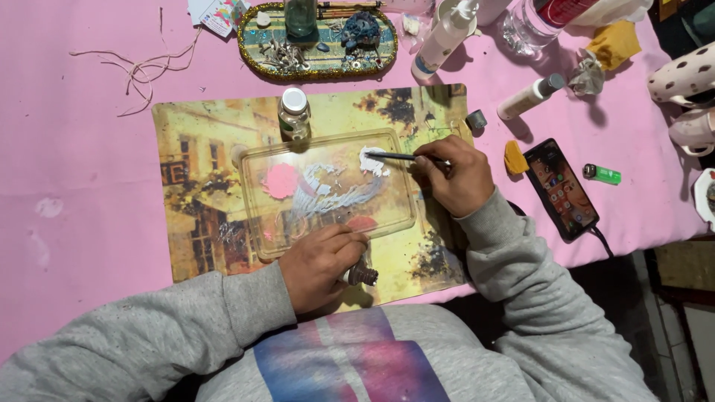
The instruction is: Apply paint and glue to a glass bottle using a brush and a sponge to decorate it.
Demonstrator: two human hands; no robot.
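A clear plastic tray [400,179] lies on a printed placemat [201,141] and holds smears of white and pink paint. My right hand [453,176] grips a thin paintbrush [391,155] whose tip rests in a blob of white paint [371,161] at the tray's far right. My left hand [320,264] sits at the tray's near edge, closed around a small dark brown bottle [363,275]. A small glass bottle with a white cap [294,114] stands just beyond the tray.
A glittery oval tray [257,61] of trinkets lies at the back. White squeeze bottles [445,37] [530,97], a phone [560,188], a green lighter [602,174], yellow sponge pieces [515,157] and a small grey cap [476,119] sit to the right. String [138,71] trails at left.
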